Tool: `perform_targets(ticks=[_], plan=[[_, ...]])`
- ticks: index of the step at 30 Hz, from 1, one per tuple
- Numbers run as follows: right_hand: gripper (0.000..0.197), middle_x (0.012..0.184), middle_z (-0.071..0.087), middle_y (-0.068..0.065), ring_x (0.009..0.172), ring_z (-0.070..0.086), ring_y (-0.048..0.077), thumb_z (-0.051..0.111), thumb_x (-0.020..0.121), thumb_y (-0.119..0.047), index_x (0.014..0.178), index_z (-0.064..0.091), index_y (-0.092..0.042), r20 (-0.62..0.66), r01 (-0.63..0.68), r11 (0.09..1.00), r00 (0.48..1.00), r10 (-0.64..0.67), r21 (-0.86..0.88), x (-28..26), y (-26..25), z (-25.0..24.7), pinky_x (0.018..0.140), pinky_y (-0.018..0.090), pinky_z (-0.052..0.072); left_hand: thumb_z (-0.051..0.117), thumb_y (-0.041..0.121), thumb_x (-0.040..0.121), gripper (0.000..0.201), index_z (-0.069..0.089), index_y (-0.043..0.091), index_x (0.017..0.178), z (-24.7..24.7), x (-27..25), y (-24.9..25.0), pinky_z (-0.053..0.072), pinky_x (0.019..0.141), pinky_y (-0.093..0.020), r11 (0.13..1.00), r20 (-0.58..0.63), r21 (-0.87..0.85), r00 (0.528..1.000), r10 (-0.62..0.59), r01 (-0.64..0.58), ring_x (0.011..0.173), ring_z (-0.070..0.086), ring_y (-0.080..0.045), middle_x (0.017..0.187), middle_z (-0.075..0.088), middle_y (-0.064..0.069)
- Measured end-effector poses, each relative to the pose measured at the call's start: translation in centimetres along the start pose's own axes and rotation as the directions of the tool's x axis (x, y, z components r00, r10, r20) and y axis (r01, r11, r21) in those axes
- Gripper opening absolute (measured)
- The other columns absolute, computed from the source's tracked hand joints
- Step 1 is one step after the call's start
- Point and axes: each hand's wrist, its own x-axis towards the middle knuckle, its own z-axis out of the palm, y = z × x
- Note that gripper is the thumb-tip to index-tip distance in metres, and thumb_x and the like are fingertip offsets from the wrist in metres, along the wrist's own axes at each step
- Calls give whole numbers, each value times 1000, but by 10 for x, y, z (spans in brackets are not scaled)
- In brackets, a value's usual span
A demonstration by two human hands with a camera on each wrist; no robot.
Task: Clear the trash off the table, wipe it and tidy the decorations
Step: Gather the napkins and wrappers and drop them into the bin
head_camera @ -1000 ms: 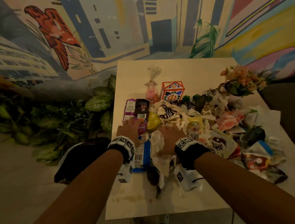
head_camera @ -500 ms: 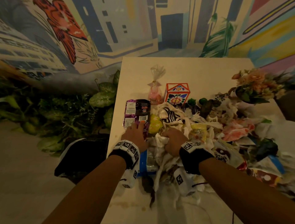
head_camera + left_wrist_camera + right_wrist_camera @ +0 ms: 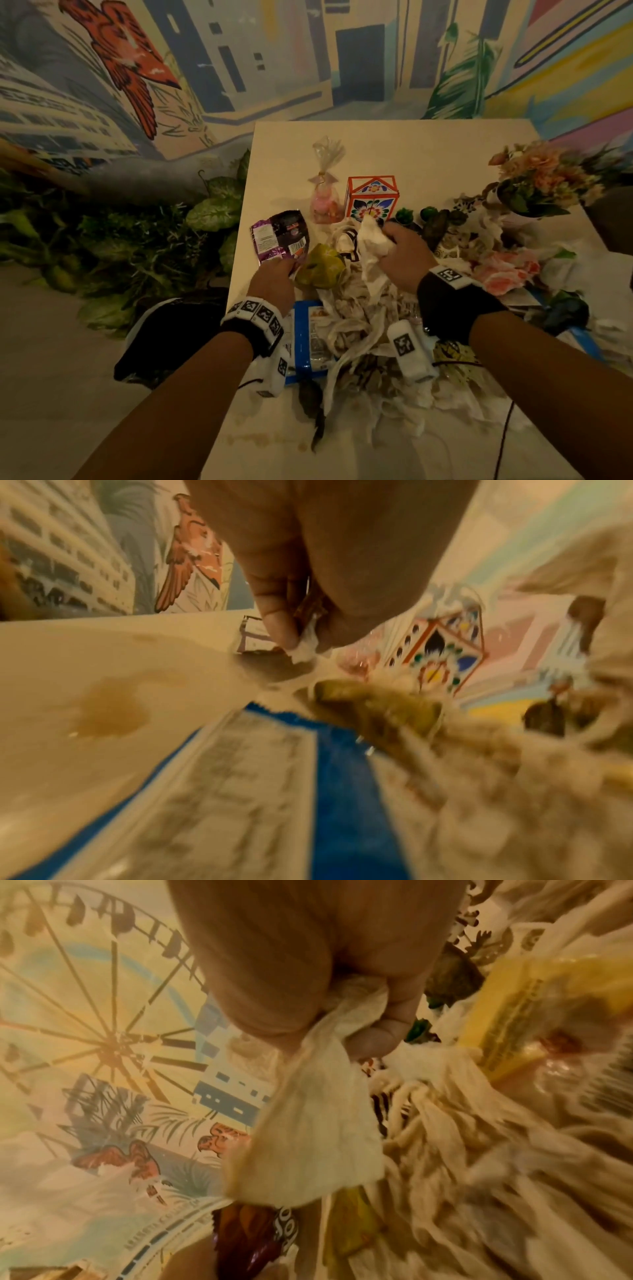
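A heap of crumpled white napkins [image 3: 363,329] and wrappers covers the near half of the pale table [image 3: 428,154]. My left hand [image 3: 274,277] pinches the near edge of a purple snack wrapper [image 3: 279,236], seen between thumb and finger in the left wrist view [image 3: 304,639]. My right hand [image 3: 400,253] grips a wad of white napkin [image 3: 371,246], lifted above the heap; the napkin [image 3: 308,1123] hangs from the fist. A yellow-green wrapper [image 3: 322,265] and a blue packet [image 3: 308,339] lie between my wrists.
Decorations stand behind the heap: a floral box [image 3: 371,198], a pink sweet bag [image 3: 323,198], a flower pot [image 3: 541,185]. A black bag [image 3: 164,339] sits on the floor left of the table, beside green plants [image 3: 137,240]. A brown spill [image 3: 109,712] stains the table.
My right hand has risen and moved away from me with a wad of napkin. The left hand has taken hold of the purple wrapper's near edge and lifted it slightly.
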Motion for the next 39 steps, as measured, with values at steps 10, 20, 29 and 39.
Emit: perform_targets(ticks=[10,20,29,39], plan=[[24,91,59,4,89,53,20,59,83,-2,103,67,-11,-36,118,992,993,-116,54,-7,-50,-23,78,27,37,69,13,80,23,68,3,101,-124,-24,-2,40,76,-26,875,-307,-401,860,-409,273,94,62,-22,97,67,-9],[21,91,68,10,90,62,25,59,78,-1,93,71,-8,200,218,972,952,-232,88,-16,-150,75,76,35,48,72,10,78,25,68,-1,100,-172,-90,-167,48,80,-42,727,-154,-398,741,-654,559,91,63,-33,97,67,-19],[9,78,58,9,81,55,26,56,80,-1,84,62,-5,415,28,998,908,-51,62,-8,-207,233,64,31,39,74,12,73,47,59,8,118,-86,-94,-329,55,83,-46,486,270,-334,576,-772,808,94,64,-36,110,66,-19],[24,79,54,5,85,54,28,49,93,-27,70,52,-21,543,-245,961,793,275,-128,29,-171,398,74,35,45,67,33,82,50,54,10,124,-7,-53,-402,47,89,-35,590,386,-174,606,-695,788,108,57,-33,121,62,-9]])
